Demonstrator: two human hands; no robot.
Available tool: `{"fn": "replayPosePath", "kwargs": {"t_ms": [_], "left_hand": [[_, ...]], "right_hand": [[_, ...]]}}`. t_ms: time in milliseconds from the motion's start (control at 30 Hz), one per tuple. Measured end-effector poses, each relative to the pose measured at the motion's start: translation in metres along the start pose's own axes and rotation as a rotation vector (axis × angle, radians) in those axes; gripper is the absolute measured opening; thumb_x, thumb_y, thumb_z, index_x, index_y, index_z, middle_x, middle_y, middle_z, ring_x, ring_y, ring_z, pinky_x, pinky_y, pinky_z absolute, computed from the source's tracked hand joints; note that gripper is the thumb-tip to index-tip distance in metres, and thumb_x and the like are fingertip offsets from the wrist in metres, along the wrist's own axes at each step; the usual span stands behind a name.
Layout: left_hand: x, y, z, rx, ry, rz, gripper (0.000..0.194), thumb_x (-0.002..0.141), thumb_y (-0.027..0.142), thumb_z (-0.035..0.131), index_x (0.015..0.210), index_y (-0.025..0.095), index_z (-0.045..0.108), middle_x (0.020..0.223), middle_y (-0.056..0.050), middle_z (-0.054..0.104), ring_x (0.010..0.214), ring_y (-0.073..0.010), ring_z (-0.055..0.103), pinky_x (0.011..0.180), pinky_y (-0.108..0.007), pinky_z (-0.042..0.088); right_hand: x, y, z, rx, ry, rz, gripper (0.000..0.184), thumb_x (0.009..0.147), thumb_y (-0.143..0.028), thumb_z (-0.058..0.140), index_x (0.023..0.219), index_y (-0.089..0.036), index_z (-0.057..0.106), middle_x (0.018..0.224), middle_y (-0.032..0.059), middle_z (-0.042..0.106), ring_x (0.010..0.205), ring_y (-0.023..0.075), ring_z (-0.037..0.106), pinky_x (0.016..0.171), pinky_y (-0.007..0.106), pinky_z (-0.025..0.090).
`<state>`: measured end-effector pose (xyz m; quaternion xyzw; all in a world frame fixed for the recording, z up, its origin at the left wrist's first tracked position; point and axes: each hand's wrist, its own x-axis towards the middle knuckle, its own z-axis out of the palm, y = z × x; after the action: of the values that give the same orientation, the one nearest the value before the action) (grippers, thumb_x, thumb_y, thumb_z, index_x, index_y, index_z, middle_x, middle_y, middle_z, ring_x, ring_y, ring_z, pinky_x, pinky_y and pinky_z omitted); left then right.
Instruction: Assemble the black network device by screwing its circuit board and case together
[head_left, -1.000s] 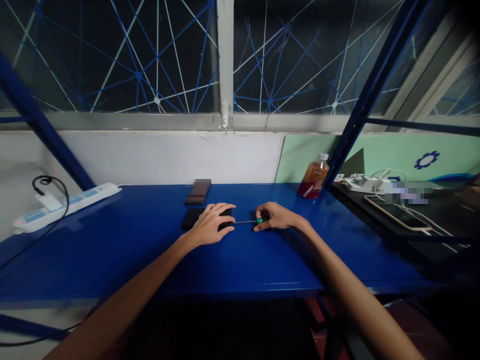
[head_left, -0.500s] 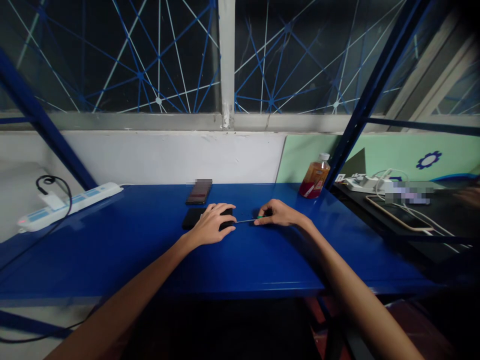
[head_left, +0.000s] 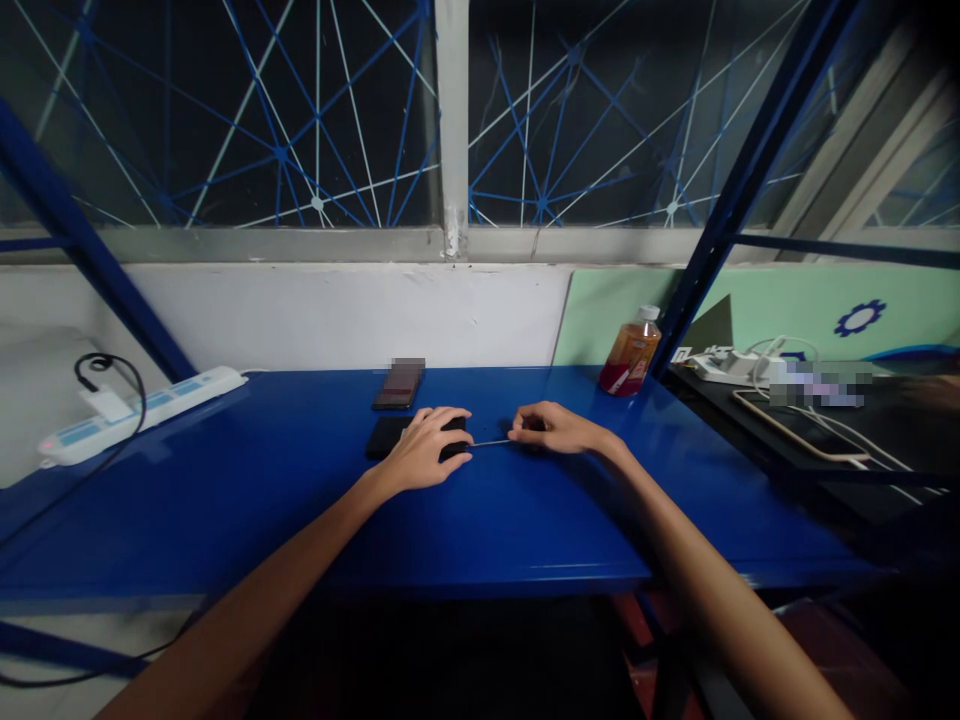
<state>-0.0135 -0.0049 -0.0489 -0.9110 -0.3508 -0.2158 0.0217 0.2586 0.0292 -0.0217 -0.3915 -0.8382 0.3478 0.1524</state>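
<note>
— Your right hand [head_left: 551, 428] pinches a thin metal rod [head_left: 491, 442], which runs leftward
— Toward your left hand [head_left: 427, 447], fingers spread over a flat black object [head_left: 382, 437] on the blue table [head_left: 487, 530]
— Behind that lies a dark phone [head_left: 396, 391]
— And a bottle [head_left: 630, 355] stands farther off, to your right

Black slab [head_left: 384, 437], grey rod [head_left: 491, 442]

Left hand [head_left: 426, 452] lies over flat black object [head_left: 382, 438] on blue worktop [head_left: 480, 530], fingers spread. Right hand [head_left: 551, 428], fingers curled, pinches thin metal rod [head_left: 490, 443], other end directed at object's right edge; tip contact unclear. Dark flat device [head_left: 400, 388] lies behind object. Bottle [head_left: 630, 355] stands right rear; power strip [head_left: 161, 405] at left.
</note>
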Motion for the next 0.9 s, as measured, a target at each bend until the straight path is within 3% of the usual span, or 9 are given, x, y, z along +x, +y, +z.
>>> {"fn": "replayPosePath", "kwargs": {"t_ms": [200, 467, 700, 900], "left_hand": [[-0.0001, 0.0003, -0.0002, -0.005, -0.005, -0.005, 0.017, 0.091, 0.033, 0.057, 0.102, 0.027, 0.068, 0.135, -0.006, 0.052, 0.124, -0.0290, 0.047, 0.101, -0.052, 0.035], [0.0000, 0.0003, 0.0005, -0.007, -0.006, -0.009, 0.016, 0.091, 0.033, 0.057, 0.101, 0.026, 0.068, 0.135, -0.006, 0.053, 0.123, -0.0289, 0.048, 0.100, -0.052, 0.036], [-0.0005, 0.0007, 0.0008, 0.002, -0.002, -0.002, 0.016, 0.091, 0.033, 0.056, 0.100, 0.026, 0.068, 0.134, -0.007, 0.053, 0.122, -0.0288, 0.048, 0.100, -0.052, 0.035], [-0.0001, 0.0007, 0.0006, -0.004, 0.004, 0.000, 0.017, 0.091, 0.034, 0.056, 0.099, 0.025, 0.068, 0.133, -0.007, 0.053, 0.121, -0.0288, 0.049, 0.099, -0.052, 0.037]], "right_hand": [[-0.0002, 0.0033, -0.0036, -0.149, -0.017, 0.005, 0.045, 0.074, -0.060, 0.066, 0.066, -0.016, 0.067, 0.056, -0.0031, 0.051, 0.052, 0.0093, 0.037, 0.051, 0.026, 0.027], [-0.0007, 0.0005, 0.0018, 0.066, -0.097, 0.106, 0.044, 0.065, -0.056, 0.076, 0.078, -0.017, 0.059, 0.061, -0.0016, 0.060, 0.045, 0.0101, 0.049, 0.045, 0.024, 0.034], [0.0015, 0.0028, 0.0006, -0.056, 0.010, 0.012, 0.040, 0.081, -0.055, 0.060, 0.077, -0.015, 0.067, 0.065, 0.0017, 0.061, 0.057, 0.0110, 0.048, 0.052, 0.025, 0.033], [0.0008, 0.0041, -0.0023, -0.161, 0.011, 0.009, 0.046, 0.077, -0.061, 0.062, 0.071, -0.016, 0.070, 0.056, -0.0023, 0.052, 0.052, 0.0096, 0.037, 0.050, 0.026, 0.027]]}}
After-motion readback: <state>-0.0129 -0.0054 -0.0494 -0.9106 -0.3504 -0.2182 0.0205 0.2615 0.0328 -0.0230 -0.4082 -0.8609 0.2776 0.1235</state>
